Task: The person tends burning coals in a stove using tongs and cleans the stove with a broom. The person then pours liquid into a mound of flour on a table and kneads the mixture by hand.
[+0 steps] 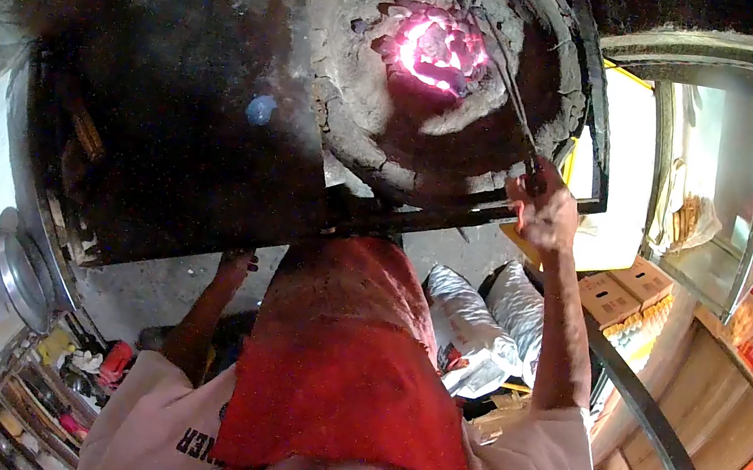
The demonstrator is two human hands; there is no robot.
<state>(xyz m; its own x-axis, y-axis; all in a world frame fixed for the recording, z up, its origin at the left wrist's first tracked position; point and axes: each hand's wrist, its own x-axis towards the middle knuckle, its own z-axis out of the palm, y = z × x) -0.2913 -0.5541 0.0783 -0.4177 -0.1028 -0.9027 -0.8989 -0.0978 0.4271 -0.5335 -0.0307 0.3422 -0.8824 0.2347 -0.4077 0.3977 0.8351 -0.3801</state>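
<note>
My right hand (548, 209) is closed around the near end of a long, thin metal poker (517, 99). The poker reaches over the round clay oven (341, 120), its far tip beside the glowing coals (437, 51). Grey ash and dark lumps surround the coals. Low at the front edge of the dark metal counter (210, 157), my left hand (239, 262) hangs near the rim. Its fingers are in shadow and partly covered by the edge, so their grip is unclear. A red apron (350, 390) covers my front.
Silvery sacks (471, 326) stand on the floor below the oven, with cardboard boxes (626, 292) to the right. A dark metal bar (661, 437) runs along my right side. At the left are a round metal pan (24, 276) and a cluttered rack (30, 401). A small bluish object (260, 109) lies on the counter.
</note>
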